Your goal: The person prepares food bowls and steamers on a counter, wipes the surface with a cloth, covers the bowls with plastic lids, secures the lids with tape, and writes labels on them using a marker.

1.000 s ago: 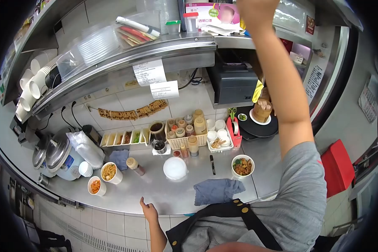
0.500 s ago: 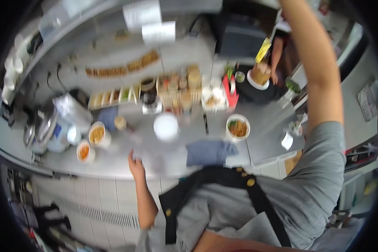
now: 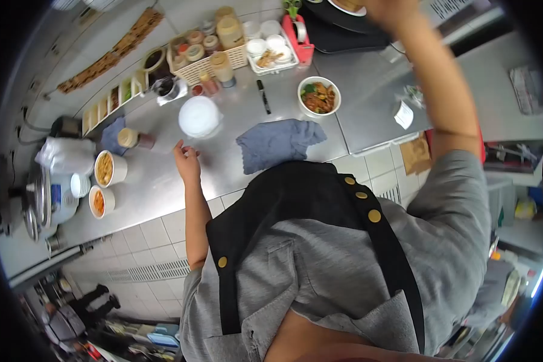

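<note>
White, round and slightly see-through, the lids (image 3: 199,116) lie on the steel tabletop (image 3: 145,190), just beyond the left hand (image 3: 187,161). They look like a low, flat pile with a pale, cloudy top and a soft shine, though how many there are cannot be told. The left fingers are loosely apart and partly curled, with nothing visible in them; the hand seems simply relaxed near the front edge.

The right hand (image 3: 393,13) is raised at the top of the view, beside a pale-rimmed dish (image 3: 347,7) on a black tray (image 3: 350,37). The picture edge cuts it off, so whether its fingers are closed on anything cannot be told.

The white bowl (image 3: 318,96) stands upright and uncovered, perhaps so its glossy brown pieces and dark greens stay level. Two tubs, one with yellowish food (image 3: 110,168) and one with orange food (image 3: 102,201), stand side by side at the left. The basket (image 3: 208,67) probably keeps its bottles upright and within reach, while the crumpled blue-grey cloth (image 3: 277,143) lies near the front, likely handy for wiping.
</note>
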{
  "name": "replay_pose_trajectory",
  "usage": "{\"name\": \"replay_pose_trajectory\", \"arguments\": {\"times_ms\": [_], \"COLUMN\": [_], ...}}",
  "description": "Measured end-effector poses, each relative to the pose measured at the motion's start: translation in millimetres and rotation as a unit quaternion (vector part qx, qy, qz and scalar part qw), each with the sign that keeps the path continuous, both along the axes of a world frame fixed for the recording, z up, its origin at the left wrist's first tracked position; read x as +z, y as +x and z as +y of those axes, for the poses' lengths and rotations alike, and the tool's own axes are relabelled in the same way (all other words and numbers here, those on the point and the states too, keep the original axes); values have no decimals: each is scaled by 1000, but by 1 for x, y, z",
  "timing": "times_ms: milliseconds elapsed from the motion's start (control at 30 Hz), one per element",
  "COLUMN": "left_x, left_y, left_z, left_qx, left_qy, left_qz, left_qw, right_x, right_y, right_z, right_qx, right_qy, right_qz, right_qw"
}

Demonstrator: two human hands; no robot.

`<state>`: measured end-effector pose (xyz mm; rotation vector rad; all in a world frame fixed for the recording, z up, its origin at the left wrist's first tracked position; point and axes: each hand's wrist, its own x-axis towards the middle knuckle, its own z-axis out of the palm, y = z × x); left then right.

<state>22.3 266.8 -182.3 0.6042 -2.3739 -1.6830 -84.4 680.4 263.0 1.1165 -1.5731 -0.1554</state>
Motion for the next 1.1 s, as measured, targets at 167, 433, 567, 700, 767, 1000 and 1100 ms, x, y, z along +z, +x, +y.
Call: {"name": "replay_pose_trajectory", "arguments": {"times_ms": [167,433,567,700,767,1000,1100], "left_x": [-6,-2,17,35,62,56,110], "left_y": [5,7,3,-24,-42,-110,-98], "left_z": [31,133,117,-2,-63,-172,-131], "left_qx": [-91,-317,-176,179,235,50,27], "left_qy": [-89,-318,-285,-315,-343,-288,-349], "left_qz": [8,23,78,176,163,98,11], "left_qw": [992,893,939,915,894,951,937], "right_x": [-262,-421,-417,-423,-433,-449,-436], "right_y": [33,71,66,66,73,112,135], "right_z": [63,104,106,104,97,93,101], "right_qx": [-150,-204,-130,-143,-184,-236,-239], "right_qy": [-334,-560,-584,-594,-655,-686,-711], "right_qz": [-465,-749,-752,-745,-663,-585,-554], "right_qw": [806,289,277,266,313,363,362]}}
